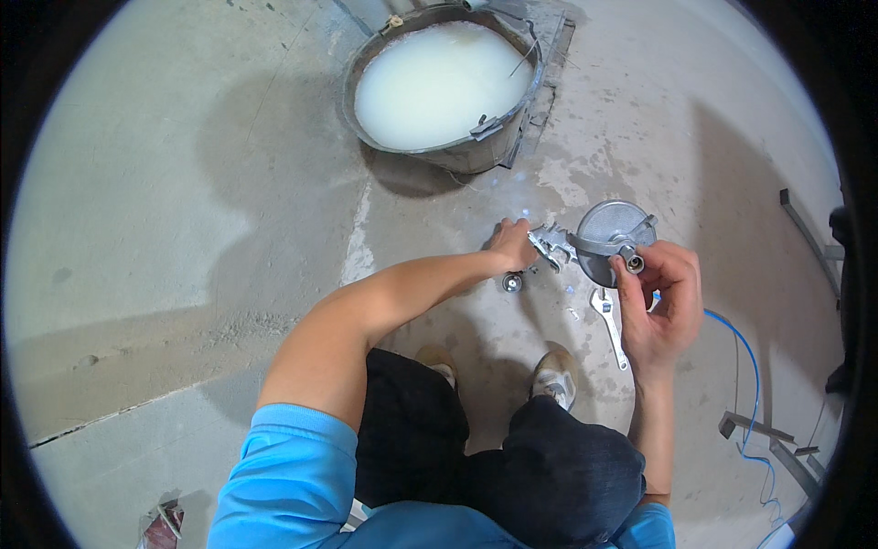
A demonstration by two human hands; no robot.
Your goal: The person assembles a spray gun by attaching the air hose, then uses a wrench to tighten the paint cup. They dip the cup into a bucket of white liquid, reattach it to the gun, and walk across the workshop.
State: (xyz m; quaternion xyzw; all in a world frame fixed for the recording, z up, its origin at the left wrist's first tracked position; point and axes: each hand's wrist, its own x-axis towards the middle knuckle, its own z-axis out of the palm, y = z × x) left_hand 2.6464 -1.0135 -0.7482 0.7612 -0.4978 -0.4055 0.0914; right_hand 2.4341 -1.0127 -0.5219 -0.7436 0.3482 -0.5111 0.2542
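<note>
Near three o'clock, the shiny metal spray gun (551, 247) is being held in the closed grip of the left hand (509, 242), while the dull-grey disc (617, 220) beside it is being pinched at its round hollow fitting (633, 263) by the narrow grip of the right hand (670, 297), seemingly to steady both. Near four, a slim wrench (610, 328) is being supported by rough concrete floor (165, 183), presumably for easy reach, and milky liquid (439, 82) is being contained by the bucket (476, 158) at twelve.

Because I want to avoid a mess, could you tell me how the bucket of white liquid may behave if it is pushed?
The bucket is probably heavy, since whitish liquid fills most of its mouth. This liquid may slosh out, as the top is open. It looks stiff: its round shape shows no sagging.
</note>
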